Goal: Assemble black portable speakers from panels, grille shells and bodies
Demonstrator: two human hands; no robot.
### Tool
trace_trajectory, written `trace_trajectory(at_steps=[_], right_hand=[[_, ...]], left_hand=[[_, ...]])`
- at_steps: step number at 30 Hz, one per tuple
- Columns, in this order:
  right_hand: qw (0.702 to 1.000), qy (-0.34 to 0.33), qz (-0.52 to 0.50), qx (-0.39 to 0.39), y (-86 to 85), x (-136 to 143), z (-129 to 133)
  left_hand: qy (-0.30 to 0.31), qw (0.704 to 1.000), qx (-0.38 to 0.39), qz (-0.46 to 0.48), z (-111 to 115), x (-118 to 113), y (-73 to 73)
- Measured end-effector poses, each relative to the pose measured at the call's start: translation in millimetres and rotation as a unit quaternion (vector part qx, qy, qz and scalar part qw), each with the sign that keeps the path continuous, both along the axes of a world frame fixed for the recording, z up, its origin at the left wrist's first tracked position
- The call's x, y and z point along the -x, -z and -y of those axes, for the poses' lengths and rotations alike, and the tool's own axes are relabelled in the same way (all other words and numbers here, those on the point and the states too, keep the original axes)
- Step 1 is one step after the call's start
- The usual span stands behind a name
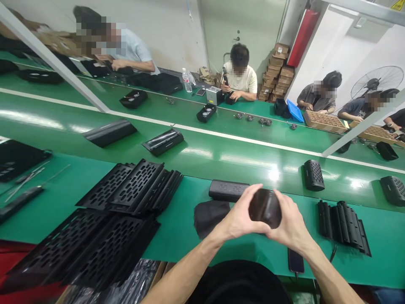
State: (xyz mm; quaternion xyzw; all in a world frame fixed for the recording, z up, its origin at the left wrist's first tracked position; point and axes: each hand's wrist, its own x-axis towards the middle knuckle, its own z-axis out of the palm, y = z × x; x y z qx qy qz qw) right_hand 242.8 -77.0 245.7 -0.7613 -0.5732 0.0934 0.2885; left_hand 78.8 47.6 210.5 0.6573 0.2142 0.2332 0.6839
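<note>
Because both hands are closed about it, the black case (265, 207) sits framed between them above the bench (180, 236), the left hand (241, 216) curled round one side and the right hand (289, 218) round the other, thumbs close together at its lower edge. Its visible face looks smooth and dark; I cannot tell whether anything on it is fixed, loose or missing, so how complete this piece is stays uncertain. Just beyond the left hand lies a bar (228, 190) with a patterned face, and beside that hand a dark bundle (209, 217), its nature unclear. Under the right forearm is a phone (295, 260). Right of the right hand, curved strips (343, 223) lie grouped, apparently unused; well left of the left hand, slotted panels (79, 245) are piled loose, fitted to nothing, so much of the batch seems left to do. Farther left is a slim tool (23, 203). Beyond both hands, the belt (237, 147) carries a slotted unit (314, 175) that looks closed, and so perhaps further along, while a shell (207, 113) farther off shows two round parts, which suggests a less finished stage. Past it, a co-worker (239, 76) bends over another dark piece.
</note>
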Motion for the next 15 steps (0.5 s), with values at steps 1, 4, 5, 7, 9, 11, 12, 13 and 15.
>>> trace_trajectory(at_steps=[1, 4, 5, 7, 9, 11, 12, 13, 15], right_hand=[[0.999, -0.02, 0.025, 0.018, -0.3, 3, -3], [0.996, -0.064, -0.021, 0.055, 0.8, -5, 2], [0.995, -0.061, -0.051, 0.057, 1.5, -12, 9], [0.99, -0.032, -0.125, 0.059, 4.2, -28, 29], [0.974, 0.013, -0.221, 0.053, 9.2, -39, 48], [0.95, 0.04, -0.306, 0.038, 15.3, -41, 60], [0.942, 0.045, -0.331, 0.026, 18.1, -39, 62], [0.938, 0.048, -0.344, 0.014, 20.4, -36, 63], [0.935, 0.047, -0.351, -0.005, 23.3, -29, 62]], left_hand=[[-0.003, 0.999, -0.046, -0.011, -1, -2, -7.9], [-0.032, 0.995, -0.09, -0.011, 1, 2, -8.7], [-0.045, 0.996, -0.072, 0.0, 1, 7, -3.2], [-0.072, 0.997, -0.013, 0.031, 0, 19, 10.5], [-0.098, 0.992, 0.046, 0.067, -2, 30, 22.4], [-0.104, 0.987, 0.077, 0.093, -5, 37, 29.2], [-0.1, 0.987, 0.085, 0.098, -6, 38, 30.6], [-0.088, 0.987, 0.093, 0.098, -7, 38, 30.9], [-0.057, 0.988, 0.106, 0.095, -9, 39, 29.1]])
